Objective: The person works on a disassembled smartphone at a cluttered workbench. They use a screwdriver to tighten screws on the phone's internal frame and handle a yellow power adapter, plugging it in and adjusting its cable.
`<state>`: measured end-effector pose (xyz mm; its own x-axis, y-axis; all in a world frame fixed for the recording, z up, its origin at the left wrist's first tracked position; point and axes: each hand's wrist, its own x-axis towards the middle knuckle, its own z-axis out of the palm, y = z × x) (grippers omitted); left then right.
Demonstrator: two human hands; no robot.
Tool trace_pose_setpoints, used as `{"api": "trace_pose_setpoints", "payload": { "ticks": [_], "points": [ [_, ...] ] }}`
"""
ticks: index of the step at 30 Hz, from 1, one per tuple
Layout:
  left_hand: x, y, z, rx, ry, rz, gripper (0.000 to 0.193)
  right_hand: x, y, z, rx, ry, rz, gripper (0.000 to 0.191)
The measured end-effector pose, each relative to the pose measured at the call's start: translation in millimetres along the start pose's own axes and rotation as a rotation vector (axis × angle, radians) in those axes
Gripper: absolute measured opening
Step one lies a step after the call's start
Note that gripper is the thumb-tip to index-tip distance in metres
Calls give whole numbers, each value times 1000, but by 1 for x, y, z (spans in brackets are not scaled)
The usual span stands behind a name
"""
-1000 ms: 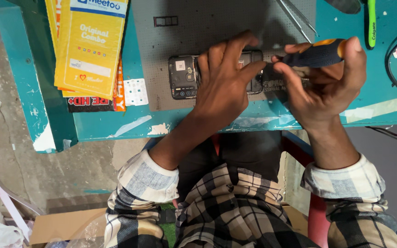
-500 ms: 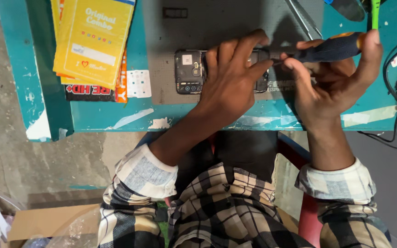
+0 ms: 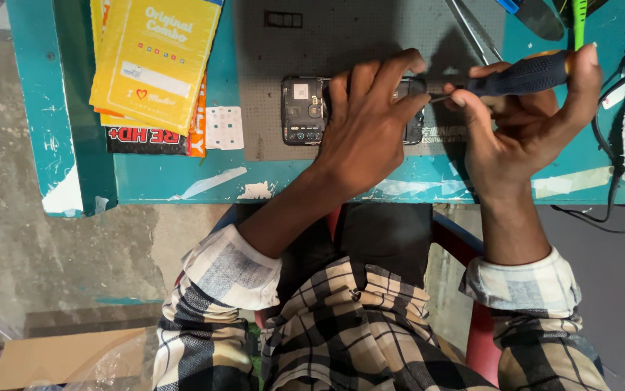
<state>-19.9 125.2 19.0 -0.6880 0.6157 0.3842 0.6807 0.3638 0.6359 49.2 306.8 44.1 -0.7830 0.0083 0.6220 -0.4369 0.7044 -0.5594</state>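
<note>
Centre frame, left hand [image 3: 366, 123] spread flat over opened phone [image 3: 305, 110] on grey mat [image 3: 341, 43]. Right of it, right hand [image 3: 526, 123] gripping dark screwdriver [image 3: 518, 76], tip at phone. Upper left, yellow packets [image 3: 154, 61] on teal worktop [image 3: 146, 181].

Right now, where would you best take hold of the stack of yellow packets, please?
Grip the yellow packets at their lower left corner, coming from the table's left edge. That corner lies bare, farthest from the left hand pressing down the opened phone.
</note>
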Motion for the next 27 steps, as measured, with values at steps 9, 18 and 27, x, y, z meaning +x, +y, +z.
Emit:
{"api": "trace_pose_setpoints", "payload": {
  "ticks": [9, 18, 27],
  "points": [
    [-8, -3, 3, 132, 146, 65, 29, 2, 4, 2, -66, 34, -87, 111],
    [-9, 1, -5, 237, 87, 68, 47, 16, 0, -20, 278, -209, 119, 78],
    [-10, -2, -3, 251, 90, 84, 51, 27, 15, -13, 57, -146, -148, 93]
  ]
}}
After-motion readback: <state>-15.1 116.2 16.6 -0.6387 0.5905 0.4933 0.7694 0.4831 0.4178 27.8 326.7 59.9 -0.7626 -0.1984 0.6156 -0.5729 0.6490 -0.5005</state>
